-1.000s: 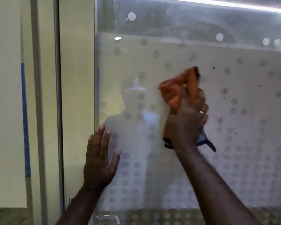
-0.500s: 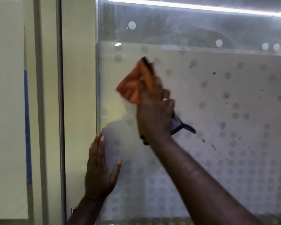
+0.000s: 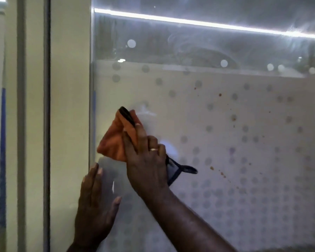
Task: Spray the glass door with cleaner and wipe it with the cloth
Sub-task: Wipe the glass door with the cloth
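Orange cloth (image 3: 116, 140) pressed against the glass door (image 3: 225, 142) near its left edge, gripped by the closed right hand (image 3: 145, 160), left hand (image 3: 95, 206) laid flat and empty on the glass below, brownish specks (image 3: 220, 95), possibly dirt, seen farther right.

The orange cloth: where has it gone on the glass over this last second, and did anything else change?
The right hand has swept the orange cloth leftward across the glass door, from near the middle to its left edge, still pressing it flat. The left hand stayed flat on the glass low by that edge. The brown specks to the right remain unwiped. Nothing was picked up or let go.
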